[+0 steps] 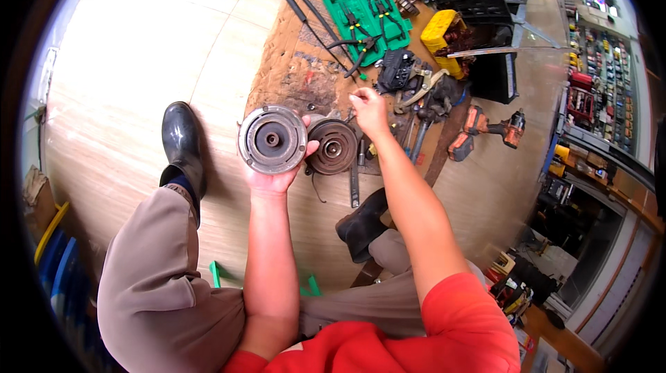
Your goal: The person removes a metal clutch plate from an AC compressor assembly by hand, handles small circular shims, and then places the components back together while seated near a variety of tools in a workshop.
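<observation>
A round metal clutch plate, grey at the rim with a dark hub in its middle, rests face up in my left hand. My thumb and fingers curl round its right edge. Directly beside it is a grooved, brownish pulley on a grey metal body, which is mostly hidden under it. My right hand is raised above the work mat, past the pulley, with thumb and fingers pinched together. Whatever may be in that pinch is too small to make out. A wrench lies just below the pulley.
Brown cardboard covers the floor ahead. On it lie a green tool case with several pliers, black hoses and a yellow container. An orange cordless impact driver lies at right. My boots flank the work; shelves stand far right.
</observation>
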### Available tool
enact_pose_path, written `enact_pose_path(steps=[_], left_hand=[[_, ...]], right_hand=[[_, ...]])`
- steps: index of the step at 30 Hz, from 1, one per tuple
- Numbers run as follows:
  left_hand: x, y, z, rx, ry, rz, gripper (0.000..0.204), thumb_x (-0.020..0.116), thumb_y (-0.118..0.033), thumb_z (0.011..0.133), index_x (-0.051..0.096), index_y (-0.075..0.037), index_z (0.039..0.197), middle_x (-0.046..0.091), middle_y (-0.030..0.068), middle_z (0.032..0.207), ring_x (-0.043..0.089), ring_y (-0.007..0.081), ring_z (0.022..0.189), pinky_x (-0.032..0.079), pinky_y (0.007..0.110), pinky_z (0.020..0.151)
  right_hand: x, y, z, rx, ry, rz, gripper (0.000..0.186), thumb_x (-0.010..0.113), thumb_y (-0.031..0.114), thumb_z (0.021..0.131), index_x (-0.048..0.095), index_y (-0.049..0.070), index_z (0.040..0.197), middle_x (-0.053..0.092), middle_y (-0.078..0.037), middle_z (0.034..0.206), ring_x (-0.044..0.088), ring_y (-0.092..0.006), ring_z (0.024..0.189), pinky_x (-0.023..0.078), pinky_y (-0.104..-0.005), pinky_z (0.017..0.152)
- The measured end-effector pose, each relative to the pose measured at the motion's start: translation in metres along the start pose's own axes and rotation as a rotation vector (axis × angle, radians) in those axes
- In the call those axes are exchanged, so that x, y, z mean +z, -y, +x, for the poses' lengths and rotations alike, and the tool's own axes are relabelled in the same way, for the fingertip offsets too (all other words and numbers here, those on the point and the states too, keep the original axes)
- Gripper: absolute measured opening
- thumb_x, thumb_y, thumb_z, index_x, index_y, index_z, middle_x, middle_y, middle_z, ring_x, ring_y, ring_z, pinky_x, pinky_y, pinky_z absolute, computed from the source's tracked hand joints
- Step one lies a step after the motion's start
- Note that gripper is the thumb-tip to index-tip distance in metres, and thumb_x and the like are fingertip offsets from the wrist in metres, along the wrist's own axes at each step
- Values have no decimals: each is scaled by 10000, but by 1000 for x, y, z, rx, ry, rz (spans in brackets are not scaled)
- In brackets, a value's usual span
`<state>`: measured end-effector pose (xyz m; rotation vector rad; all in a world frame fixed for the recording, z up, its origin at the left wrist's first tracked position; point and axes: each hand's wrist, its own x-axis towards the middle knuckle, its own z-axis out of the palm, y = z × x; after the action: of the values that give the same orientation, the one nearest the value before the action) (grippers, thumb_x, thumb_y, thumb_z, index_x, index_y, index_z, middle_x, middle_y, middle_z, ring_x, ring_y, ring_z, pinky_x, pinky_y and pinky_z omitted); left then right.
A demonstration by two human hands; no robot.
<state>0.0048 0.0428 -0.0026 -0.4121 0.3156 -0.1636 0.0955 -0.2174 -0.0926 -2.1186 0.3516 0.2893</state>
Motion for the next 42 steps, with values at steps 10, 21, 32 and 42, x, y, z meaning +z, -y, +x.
enact_pose_path(steps=[10, 21, 32, 42], left_hand=[[26, 72, -9, -261, 124, -156, 788, 344, -681, 923, 496, -31, 1342, 521, 285, 1302, 462, 532, 1230, 410, 755, 902], [22, 115, -24, -356, 66, -88, 686, 371, -619, 939, 580, -46, 1255, 570, 286, 1239, 513, 520, 1171, 446, 607, 974], [0, 109, -17, -336, -32, -34, 634, 301, -516, 999, 576, 8, 1227, 609, 239, 1219, 583, 407, 1129, 488, 511, 965], [-17, 113, -14, -369, -178, -18, 513, 352, -445, 1008, 634, -40, 1152, 669, 146, 1139, 639, 310, 1043, 516, 442, 934]], right_hand=[[-105, 240, -176, 104, 118, 458, 58, 620, 41, 915, 592, 4, 950, 618, -33, 760, 581, -101, 656, 497, -237, 619], [-84, 250, -237, 162, 114, 341, 58, 622, 19, 907, 588, -4, 947, 597, -4, 807, 537, -49, 647, 455, -206, 569], [-87, 232, -208, 261, 146, 192, 82, 626, 46, 899, 596, -16, 944, 601, -5, 766, 526, -48, 606, 445, -210, 539], [-87, 215, -203, 283, 128, 73, 122, 637, 56, 894, 630, -39, 971, 627, -22, 767, 542, -58, 604, 452, -221, 534]])
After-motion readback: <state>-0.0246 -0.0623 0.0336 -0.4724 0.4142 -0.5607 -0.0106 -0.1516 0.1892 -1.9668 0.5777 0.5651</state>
